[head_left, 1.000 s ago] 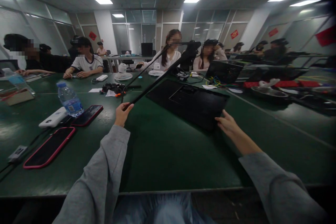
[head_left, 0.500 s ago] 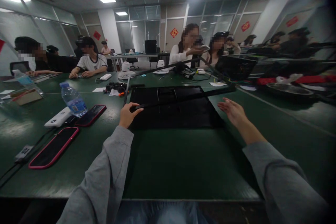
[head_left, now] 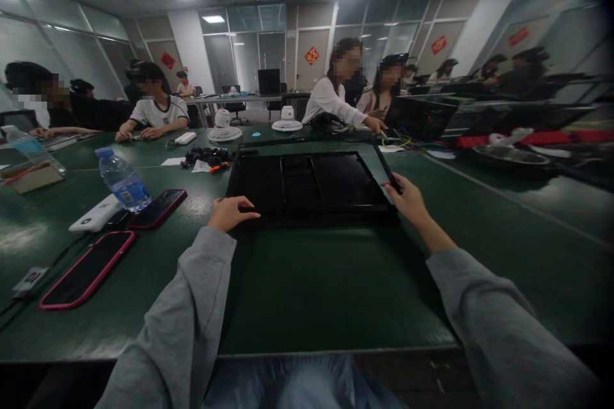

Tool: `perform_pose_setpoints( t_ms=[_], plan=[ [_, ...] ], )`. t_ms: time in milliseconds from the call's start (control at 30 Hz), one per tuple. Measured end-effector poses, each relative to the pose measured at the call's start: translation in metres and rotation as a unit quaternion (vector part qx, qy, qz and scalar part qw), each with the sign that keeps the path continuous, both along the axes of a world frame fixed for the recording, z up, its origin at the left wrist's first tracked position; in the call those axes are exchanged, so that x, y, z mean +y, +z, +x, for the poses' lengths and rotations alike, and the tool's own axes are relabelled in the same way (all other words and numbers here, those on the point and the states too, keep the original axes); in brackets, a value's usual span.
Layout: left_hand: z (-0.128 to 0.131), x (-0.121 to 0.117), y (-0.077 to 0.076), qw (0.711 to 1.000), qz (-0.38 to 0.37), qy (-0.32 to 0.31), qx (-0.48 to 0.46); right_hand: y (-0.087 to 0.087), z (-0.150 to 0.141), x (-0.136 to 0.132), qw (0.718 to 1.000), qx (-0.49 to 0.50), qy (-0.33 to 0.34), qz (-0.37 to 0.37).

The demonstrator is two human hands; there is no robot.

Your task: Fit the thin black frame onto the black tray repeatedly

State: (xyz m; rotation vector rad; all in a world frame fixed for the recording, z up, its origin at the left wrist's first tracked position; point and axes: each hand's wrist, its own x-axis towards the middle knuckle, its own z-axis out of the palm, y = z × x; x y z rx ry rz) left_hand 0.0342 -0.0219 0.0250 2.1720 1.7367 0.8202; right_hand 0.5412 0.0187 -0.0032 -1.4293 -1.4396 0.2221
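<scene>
A thin black rectangular frame (head_left: 384,162) lies around or just above a flat black panel (head_left: 256,176) on the table in front of me. Raised ridges cross the panel's middle. My left hand (head_left: 226,213) pinches the frame at its near left corner, thumb along the near edge. At the right side, my right hand (head_left: 409,199) has its fingers closed on the frame near the right corner. Whether the frame touches the panel all round, I cannot tell.
Left on the green table (head_left: 307,300) are a water bottle (head_left: 125,182), a white power bank (head_left: 94,212) and two phones, one in a pink case (head_left: 89,271). Beyond sit a black cable bundle (head_left: 206,158) and white fans (head_left: 224,128). Co-workers sit around; one person's hand (head_left: 375,124) reaches near cables.
The frame, tilted and raised before, has come down level around the panel. My right hand, open and apart before, now grips its right side. A co-worker across has lowered a hand to the table.
</scene>
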Motion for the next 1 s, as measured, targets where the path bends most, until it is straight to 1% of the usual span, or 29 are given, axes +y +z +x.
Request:
perform_pose_setpoints(
  t_ms=[67,133,267,467,533,567,633,667,700,733,767,800,867,933,1000],
  plan=[
    [-0.002,-0.001,0.001,1.000,-0.018,-0.011,0.006,-0.005,-0.001,-0.001,0.997,-0.069,-0.037,0.007],
    [-0.004,-0.002,0.003,0.999,-0.026,-0.019,0.010,-0.008,-0.002,-0.001,0.993,-0.105,-0.056,0.006],
    [-0.007,-0.004,0.005,0.998,-0.052,-0.038,0.019,-0.014,-0.005,-0.001,0.990,-0.127,-0.061,0.007],
    [-0.005,-0.006,0.004,0.997,-0.073,-0.034,0.015,-0.025,-0.003,0.001,0.988,-0.141,-0.059,-0.018],
    [-0.005,-0.005,0.004,0.999,-0.031,-0.004,0.022,-0.027,-0.002,0.001,0.989,-0.137,-0.057,-0.024],
    [-0.005,-0.004,0.004,0.999,0.007,0.027,0.023,-0.027,-0.002,0.001,0.989,-0.133,-0.057,-0.028],
    [-0.008,-0.001,0.002,0.989,0.089,0.117,0.015,-0.028,-0.002,0.001,0.990,-0.123,-0.059,-0.034],
    [-0.011,0.001,0.001,0.980,0.114,0.165,0.008,-0.028,-0.001,0.001,0.991,-0.117,-0.060,-0.037],
    [-0.014,0.002,-0.001,0.971,0.121,0.205,0.002,-0.029,-0.001,0.000,0.991,-0.112,-0.058,-0.041],
    [-0.017,0.004,-0.004,0.967,0.111,0.231,-0.002,-0.029,-0.001,0.000,0.992,-0.107,-0.056,-0.045],
    [-0.021,0.005,-0.007,0.966,0.088,0.242,-0.004,-0.030,0.000,0.000,0.992,-0.102,-0.056,-0.052],
    [-0.023,0.007,-0.011,0.969,0.061,0.241,-0.003,-0.031,0.001,0.000,0.992,-0.098,-0.056,-0.059],
    [-0.027,0.009,-0.018,0.975,0.019,0.221,0.005,-0.033,0.003,0.001,0.992,-0.094,-0.055,-0.070],
    [-0.027,0.011,-0.024,0.978,0.010,0.210,0.009,-0.034,0.005,0.002,0.993,-0.089,-0.046,-0.066],
    [-0.026,0.012,-0.027,0.976,0.019,0.216,0.010,-0.036,0.007,0.003,0.995,-0.079,-0.028,-0.054]
  ],
)
